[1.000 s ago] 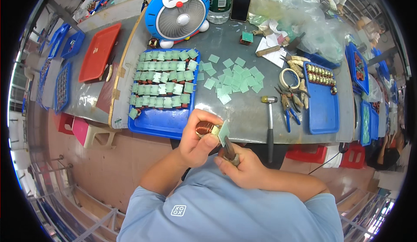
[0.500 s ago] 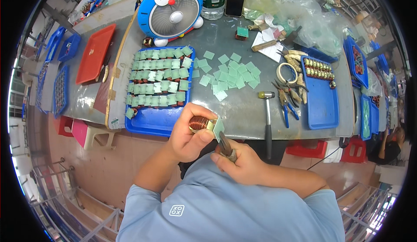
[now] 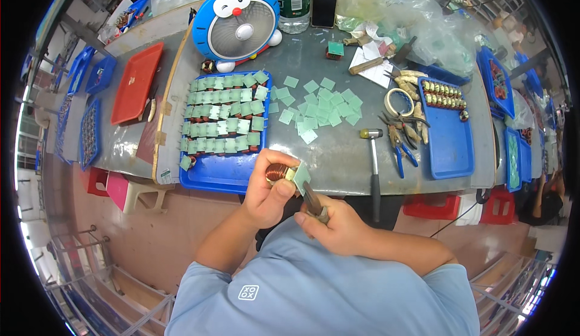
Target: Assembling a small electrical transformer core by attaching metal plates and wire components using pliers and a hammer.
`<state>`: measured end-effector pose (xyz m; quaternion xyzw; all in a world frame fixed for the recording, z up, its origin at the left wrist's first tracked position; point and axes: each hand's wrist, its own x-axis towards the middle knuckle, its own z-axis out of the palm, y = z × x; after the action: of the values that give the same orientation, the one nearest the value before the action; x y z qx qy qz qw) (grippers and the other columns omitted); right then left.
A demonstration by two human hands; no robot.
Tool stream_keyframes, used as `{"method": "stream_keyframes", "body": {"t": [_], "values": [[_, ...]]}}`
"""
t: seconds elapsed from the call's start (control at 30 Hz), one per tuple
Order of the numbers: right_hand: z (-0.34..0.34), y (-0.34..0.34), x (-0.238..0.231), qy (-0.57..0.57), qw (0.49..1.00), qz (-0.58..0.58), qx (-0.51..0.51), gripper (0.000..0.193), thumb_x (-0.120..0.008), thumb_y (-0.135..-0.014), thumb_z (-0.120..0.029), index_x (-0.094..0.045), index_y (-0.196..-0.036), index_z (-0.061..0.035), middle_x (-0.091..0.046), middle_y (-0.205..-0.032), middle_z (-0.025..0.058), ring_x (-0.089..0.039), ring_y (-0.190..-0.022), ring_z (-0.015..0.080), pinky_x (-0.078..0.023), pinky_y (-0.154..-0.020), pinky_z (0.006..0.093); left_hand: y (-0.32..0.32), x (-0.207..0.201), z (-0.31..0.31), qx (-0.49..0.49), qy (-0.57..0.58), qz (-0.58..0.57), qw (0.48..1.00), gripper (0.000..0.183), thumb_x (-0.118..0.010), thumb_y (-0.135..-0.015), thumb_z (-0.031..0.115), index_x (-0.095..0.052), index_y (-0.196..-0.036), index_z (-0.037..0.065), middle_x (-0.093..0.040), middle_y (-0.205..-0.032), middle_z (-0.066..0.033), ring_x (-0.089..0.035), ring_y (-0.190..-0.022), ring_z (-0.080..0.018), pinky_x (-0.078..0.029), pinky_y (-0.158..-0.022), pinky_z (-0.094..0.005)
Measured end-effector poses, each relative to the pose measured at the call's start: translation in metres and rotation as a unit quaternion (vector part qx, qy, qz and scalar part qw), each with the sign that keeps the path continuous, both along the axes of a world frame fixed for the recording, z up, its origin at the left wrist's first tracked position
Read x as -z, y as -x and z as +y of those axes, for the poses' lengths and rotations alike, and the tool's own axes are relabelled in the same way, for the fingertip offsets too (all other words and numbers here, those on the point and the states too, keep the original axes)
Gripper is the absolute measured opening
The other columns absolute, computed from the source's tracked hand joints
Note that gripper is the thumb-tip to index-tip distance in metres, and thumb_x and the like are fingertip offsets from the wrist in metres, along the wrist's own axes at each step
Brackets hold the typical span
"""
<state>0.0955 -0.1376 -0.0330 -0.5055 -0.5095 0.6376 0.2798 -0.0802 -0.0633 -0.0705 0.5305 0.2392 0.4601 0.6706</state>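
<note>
My left hand (image 3: pixel 263 198) is closed around a copper-wound coil (image 3: pixel 277 172) with a pale base. A thin green square board (image 3: pixel 302 176) stands on edge at the coil's right end. My right hand (image 3: pixel 340 230) grips a tool with a dark, flat metal shank (image 3: pixel 312 198); its handle is mostly hidden in the fist. The tool's tip meets the right face of the board, and I cannot tell what kind of tool it is. Both hands are in front of my body, just off the bench's near edge.
Rows of board-topped coils fill most of a blue tray (image 3: pixel 208 173) at left. Loose green boards (image 3: pixel 323 108) lie mid-bench. A hammer (image 3: pixel 374 167), pliers (image 3: pixel 399 149), a tape roll (image 3: pixel 399 102) and another blue tray (image 3: pixel 450 155) are at right. A fan (image 3: pixel 238 25) stands behind.
The whole view has shifted slightly. Both hands keep the same grips on the coil and the tool, with the tool's tip still at the board.
</note>
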Motion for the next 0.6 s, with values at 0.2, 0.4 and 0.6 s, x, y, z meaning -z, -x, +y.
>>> {"method": "stream_keyframes", "body": {"t": [0.2, 0.4, 0.6], "values": [[0.004, -0.006, -0.006, -0.015, 0.999, -0.031, -0.02, 0.032, -0.064, -0.098, -0.028, -0.06, -0.109, 0.0018, -0.065, -0.081, 0.0132, -0.062, -0.072, 0.0204, -0.049, -0.068, 0.0359, 0.0, -0.012, 0.005, 0.026, 0.026, -0.039, 0.999, 0.053, -0.056, -0.099, 0.053, -0.045, -0.117, 0.004, -0.058, -0.1, -0.0131, -0.054, -0.089, -0.0172, -0.045, -0.076, -0.032], [0.0, -0.016, 0.008, -0.107, 0.994, -0.026, -0.002, 0.035, -0.064, -0.098, -0.024, -0.059, -0.121, 0.0017, -0.066, -0.094, 0.0103, -0.063, -0.081, 0.0178, -0.051, -0.076, 0.0324, 0.003, -0.002, 0.012, 0.044, -0.002, -0.11, 0.993, 0.049, -0.055, -0.1, 0.045, -0.047, -0.123, 0.003, -0.055, -0.112, -0.0153, -0.054, -0.104, -0.02, -0.046, -0.091, -0.0381], [0.004, -0.028, 0.008, -0.032, 0.977, 0.178, 0.112, 0.043, -0.067, -0.097, -0.011, -0.051, -0.135, 0.0014, -0.062, -0.102, 0.0011, -0.058, -0.091, 0.0079, -0.049, -0.083, 0.0276, 0.004, -0.017, 0.015, 0.024, -0.245, 0.083, 0.966, 0.035, -0.056, -0.092, 0.019, -0.049, -0.122, 0.001, -0.057, -0.11, -0.0196, -0.058, -0.098, -0.0282, -0.047, -0.086, -0.041]]}}
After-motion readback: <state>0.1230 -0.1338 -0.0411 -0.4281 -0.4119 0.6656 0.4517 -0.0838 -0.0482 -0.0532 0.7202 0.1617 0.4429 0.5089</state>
